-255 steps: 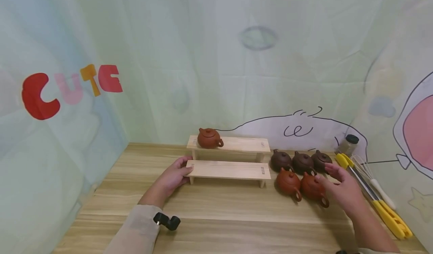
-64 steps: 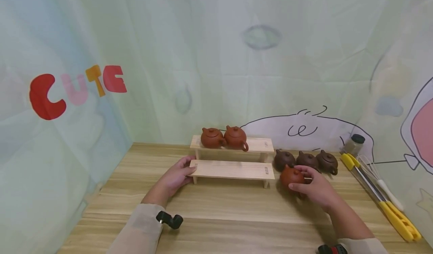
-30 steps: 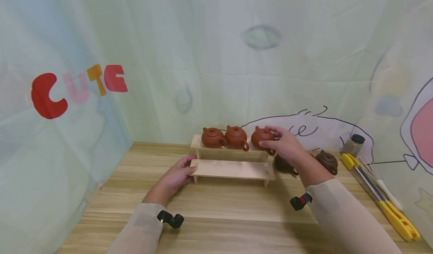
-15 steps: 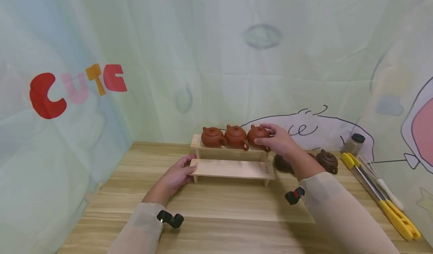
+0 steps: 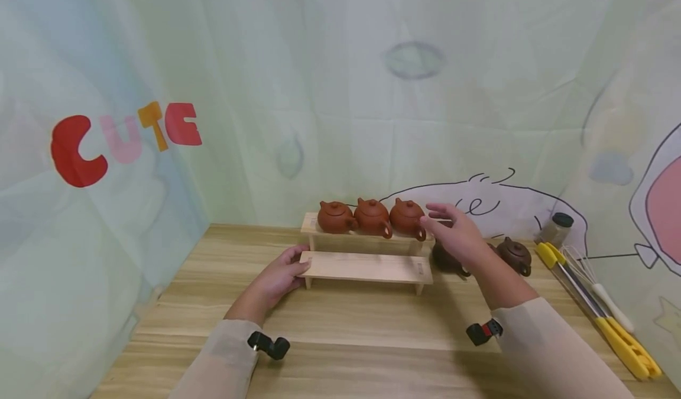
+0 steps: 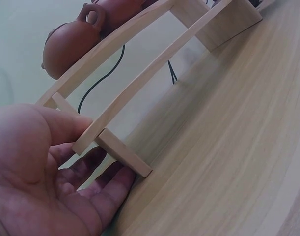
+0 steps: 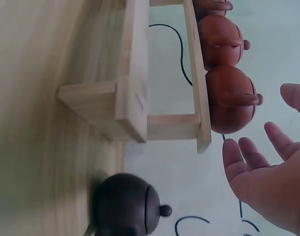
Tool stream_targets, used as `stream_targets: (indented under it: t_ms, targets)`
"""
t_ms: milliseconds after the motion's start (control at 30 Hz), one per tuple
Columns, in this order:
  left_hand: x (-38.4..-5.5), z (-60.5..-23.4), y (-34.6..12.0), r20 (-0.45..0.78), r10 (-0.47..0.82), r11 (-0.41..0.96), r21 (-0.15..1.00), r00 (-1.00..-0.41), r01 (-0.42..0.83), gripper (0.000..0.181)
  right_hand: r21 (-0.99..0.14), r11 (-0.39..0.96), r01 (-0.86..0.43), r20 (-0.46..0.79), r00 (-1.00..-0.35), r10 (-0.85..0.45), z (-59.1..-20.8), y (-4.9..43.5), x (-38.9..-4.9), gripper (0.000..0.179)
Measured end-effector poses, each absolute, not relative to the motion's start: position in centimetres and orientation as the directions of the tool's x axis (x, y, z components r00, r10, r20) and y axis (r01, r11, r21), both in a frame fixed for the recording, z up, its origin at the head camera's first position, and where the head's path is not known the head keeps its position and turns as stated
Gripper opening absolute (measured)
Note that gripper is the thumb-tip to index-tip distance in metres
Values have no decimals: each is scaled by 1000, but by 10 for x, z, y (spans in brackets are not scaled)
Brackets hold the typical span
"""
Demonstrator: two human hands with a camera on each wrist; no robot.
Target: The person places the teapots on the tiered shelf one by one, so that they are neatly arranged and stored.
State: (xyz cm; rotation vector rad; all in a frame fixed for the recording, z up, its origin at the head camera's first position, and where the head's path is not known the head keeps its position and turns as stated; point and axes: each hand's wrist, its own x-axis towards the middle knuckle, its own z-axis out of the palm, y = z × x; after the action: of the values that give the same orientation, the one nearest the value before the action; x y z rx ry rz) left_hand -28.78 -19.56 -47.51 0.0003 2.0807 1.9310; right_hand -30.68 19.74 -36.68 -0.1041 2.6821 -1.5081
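Observation:
Three reddish-brown clay teapots stand in a row on the upper tier of a small two-tier wooden shelf [image 5: 367, 267]: a left teapot [image 5: 334, 217], a middle teapot [image 5: 371, 217] and a right teapot [image 5: 407, 217]. My left hand [image 5: 280, 276] grips the left end of the lower tier, thumb on its top, fingers curled below beside the leg [image 6: 122, 152]. My right hand [image 5: 452, 230] is just right of the right teapot, with spread fingers and nothing in it. The right wrist view shows a gap between its fingertips [image 7: 233, 152] and that teapot [image 7: 231, 110].
Dark brown teapots stand on the table right of the shelf; one dark teapot [image 5: 514, 256] shows fully, another [image 5: 446, 258] is partly behind my right hand. Farther right are a black-lidded jar [image 5: 555, 227], yellow-tipped tongs [image 5: 580, 292] and a whisk [image 5: 601, 298]. A printed curtain [image 5: 340, 121] hangs behind.
Two more red teapots have come from the table onto the upper tier. My right hand has slid the last one left against its neighbour, let go and drawn back right. My left hand stays put.

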Motion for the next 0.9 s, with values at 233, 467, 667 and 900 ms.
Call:
stream_targets:
  t_ms: [233,467,667,900]
  targets:
    - [-286,-475,-195,-219,200,102,974,-955,-202,57,-845,535,-13,-6,-999,-34,-380,229,-271,71]
    - [-286,-475,-196,-217,201,88,975,-955,-203,57,-809,588,20,19,-998,59,-402,270,-247,68]
    - [-287,-477,-196,-226,208,84,973,-952,-213,59,-795,605,51,14,-995,103,-415,306,-235,73]
    - [-289,-477,-196,-226,208,85,973,-952,-213,58,-786,611,92,-5,-990,142,-422,336,-236,77]
